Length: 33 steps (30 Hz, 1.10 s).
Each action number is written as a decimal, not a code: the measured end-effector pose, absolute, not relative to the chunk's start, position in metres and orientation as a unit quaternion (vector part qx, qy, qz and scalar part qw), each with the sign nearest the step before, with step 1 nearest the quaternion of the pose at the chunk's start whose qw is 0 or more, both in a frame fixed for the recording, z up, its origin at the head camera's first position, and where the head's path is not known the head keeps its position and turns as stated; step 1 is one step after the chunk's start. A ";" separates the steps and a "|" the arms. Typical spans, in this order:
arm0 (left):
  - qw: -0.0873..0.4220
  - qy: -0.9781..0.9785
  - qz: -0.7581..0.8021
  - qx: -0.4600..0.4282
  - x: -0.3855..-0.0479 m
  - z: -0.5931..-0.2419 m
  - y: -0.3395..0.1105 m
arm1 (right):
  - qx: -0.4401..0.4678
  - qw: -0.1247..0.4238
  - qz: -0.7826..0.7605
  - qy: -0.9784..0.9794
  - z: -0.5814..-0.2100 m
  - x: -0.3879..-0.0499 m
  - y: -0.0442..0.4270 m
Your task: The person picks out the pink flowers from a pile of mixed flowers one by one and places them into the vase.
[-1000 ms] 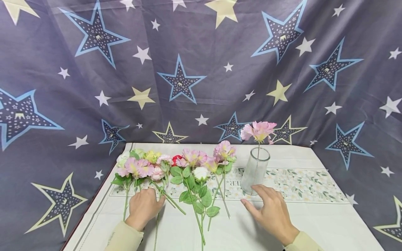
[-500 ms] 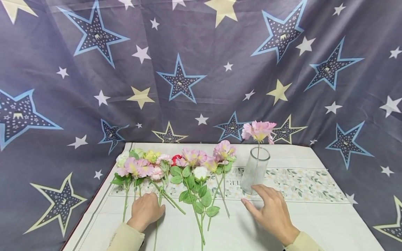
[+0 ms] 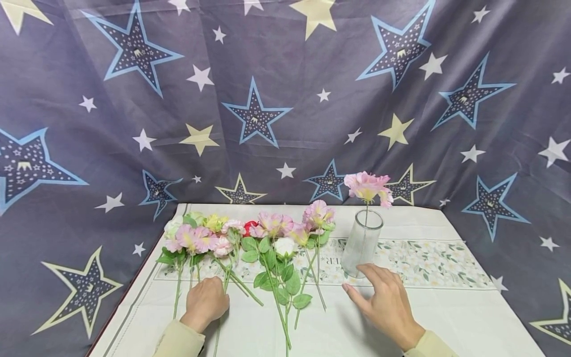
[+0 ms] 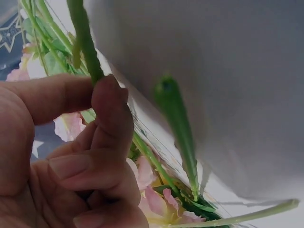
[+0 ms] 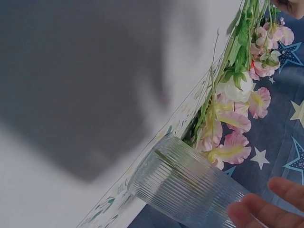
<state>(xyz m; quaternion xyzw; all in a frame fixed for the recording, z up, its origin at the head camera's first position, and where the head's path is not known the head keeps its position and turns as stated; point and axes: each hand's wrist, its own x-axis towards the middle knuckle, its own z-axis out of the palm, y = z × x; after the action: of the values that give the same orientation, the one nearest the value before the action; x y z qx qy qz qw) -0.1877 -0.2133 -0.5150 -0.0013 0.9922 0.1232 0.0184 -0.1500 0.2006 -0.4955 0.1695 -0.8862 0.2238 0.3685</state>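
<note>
Across the whole back, a dark star-printed cloth (image 3: 285, 54), hanging in soft folds. In front of it, a white-covered desk (image 3: 332, 329), crossed by a band (image 3: 428, 260) of printed blossoms and green leaves. Along the left and middle of the desk, a loose row of flowers (image 3: 195, 239), with blooms toward the back, stems toward the front and a few stems crossing. To the right of that row, standing on the band, a clear ribbed vase (image 3: 361, 248). At the near side, 2 hands in pale sleeves (image 3: 180, 339): a right hand (image 3: 387, 305), released, with fingers loosely bent, near the foot of the vase, impossible to tell whether touching it; and a left hand (image 3: 206, 301), low at the front of the row, grasping 1 green stem (image 4: 85, 40) in a pinch of thumb and finger, hard to match to any bloom. Above the vase rim, 1 pink flower (image 3: 368, 187), upright, with its stem down inside the glass. Mid-row, a white rose (image 3: 285, 246) over broad leaves; farther left, a yellow bloom (image 3: 215, 223); between them, a partly hidden red bloom (image 3: 250, 228).
</note>
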 end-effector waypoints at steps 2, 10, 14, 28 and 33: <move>0.017 0.992 0.123 -0.006 -0.187 -0.514 -0.214 | 0.170 0.368 0.224 -0.886 -0.496 -0.150 0.201; -0.019 0.979 0.199 -0.023 -0.186 -0.507 -0.213 | 0.170 0.370 0.224 -0.886 -0.497 -0.150 0.201; -0.055 0.974 0.220 -0.016 -0.185 -0.502 -0.212 | 0.170 0.369 0.224 -0.886 -0.498 -0.150 0.201; -0.210 0.936 0.282 0.028 -0.186 -0.492 -0.199 | 0.169 0.368 0.226 -0.886 -0.498 -0.149 0.201; -0.261 0.913 0.308 0.058 -0.187 -0.491 -0.191 | 0.168 0.368 0.226 -0.886 -0.497 -0.149 0.201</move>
<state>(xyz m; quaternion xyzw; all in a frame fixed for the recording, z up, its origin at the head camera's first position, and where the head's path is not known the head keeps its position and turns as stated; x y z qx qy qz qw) -0.1872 -0.1913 -0.4906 0.0578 0.9128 0.3083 -0.2614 -0.1486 0.2008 -0.4974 0.1684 -0.8862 0.2258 0.3677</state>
